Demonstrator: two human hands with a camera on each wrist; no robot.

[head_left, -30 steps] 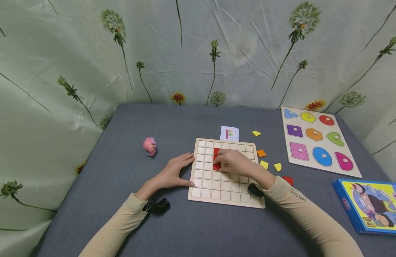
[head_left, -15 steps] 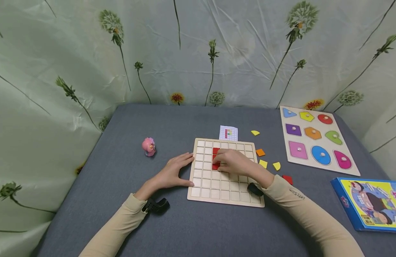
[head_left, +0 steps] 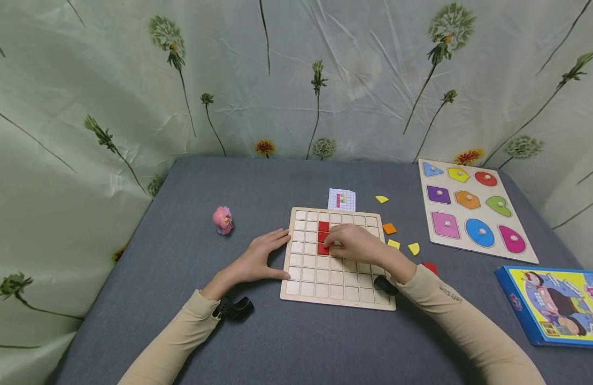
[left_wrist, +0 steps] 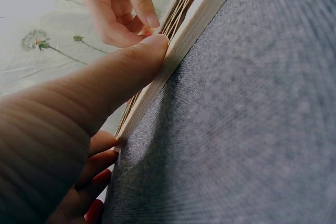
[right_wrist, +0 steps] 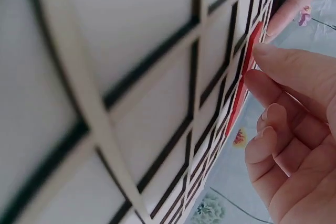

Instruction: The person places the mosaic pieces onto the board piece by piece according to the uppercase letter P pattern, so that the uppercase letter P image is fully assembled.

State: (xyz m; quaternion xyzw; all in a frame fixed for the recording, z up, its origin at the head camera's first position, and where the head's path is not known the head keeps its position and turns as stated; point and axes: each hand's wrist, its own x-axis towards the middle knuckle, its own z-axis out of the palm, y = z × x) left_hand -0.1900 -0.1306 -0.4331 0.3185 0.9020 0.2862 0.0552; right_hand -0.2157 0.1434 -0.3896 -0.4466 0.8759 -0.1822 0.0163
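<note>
The light wooden grid board (head_left: 308,289) lies flat on the table. Three red square tiles (head_left: 323,226) form a column in its cells, left of the middle. My right hand (head_left: 356,243) hovers low over the board with bent, relaxed fingers. Its thumb and index fingertips are right at the red tiles (right_wrist: 247,61) in the right wrist view, with a small gap between the tips. My left hand (head_left: 260,259) lies spread at the board's left edge, fingers mostly straight. In the left wrist view its thumb (left_wrist: 152,48) touches the board's side (left_wrist: 197,30).
A printed pattern card (head_left: 341,199) pokes out behind the board. Right of it lie yellow quarter-circles (head_left: 414,249), a yellow square (head_left: 394,244), an orange square (head_left: 390,228) and a red piece (head_left: 429,267). A shape puzzle (head_left: 464,254), blue box (head_left: 517,305) and pink figurine (head_left: 223,220) stand farther out.
My right hand has shifted slightly right, its fingertips drawing back from over the red tiles, so more of the column shows. My left hand keeps its place at the board's edge.
</note>
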